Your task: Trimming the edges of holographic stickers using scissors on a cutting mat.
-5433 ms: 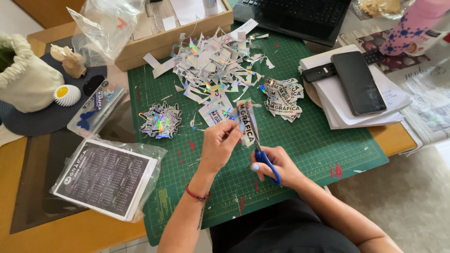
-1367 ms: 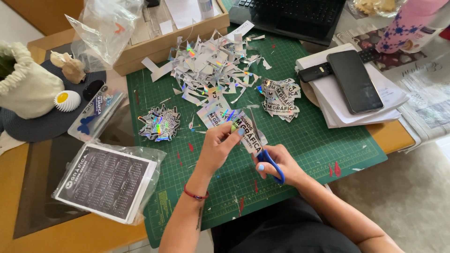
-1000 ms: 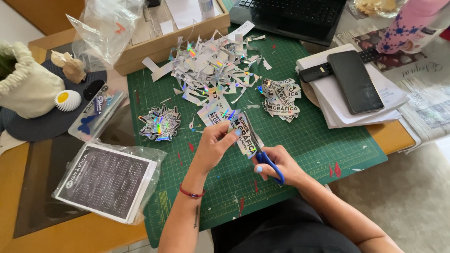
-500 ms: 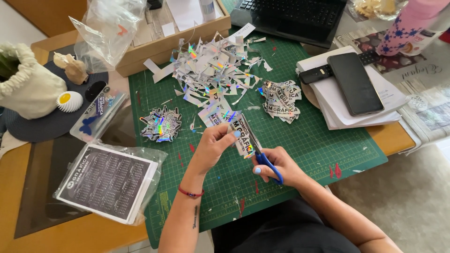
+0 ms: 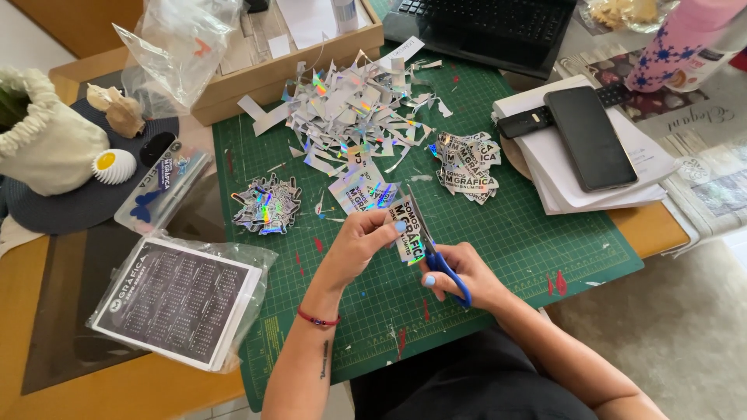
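Paper here, and thin paper at that: a shiny holographic sticker strip with black lettering (image 5: 406, 230), light, floppy and slick-faced, the sort that I judge will buckle or slip unless it is pinched close beside the cut line. That is just where the left hand (image 5: 359, 243) has it, thumb and fingers (image 5: 395, 226) closed tight on the strip's near edge, holding it up off the green gridded cutting mat (image 5: 537, 233) that covers the tabletop. The right hand (image 5: 467, 276) is curled through the blue-handled scissors (image 5: 436, 257), fingers closed inside the loops, blades parted only a little with the strip running between them, just beyond the left fingertips. Whether the blades are biting the paper right now is too fine to tell.

Ahead of both sets of fingers lies a heap of silver holographic offcuts (image 5: 350, 117). Off to the right of the scissor hand sits a small stack of cut-out lettered stickers (image 5: 467, 165), and out to the left of the pinching fingers a second little pile of rainbow-sheen stickers (image 5: 266, 206).
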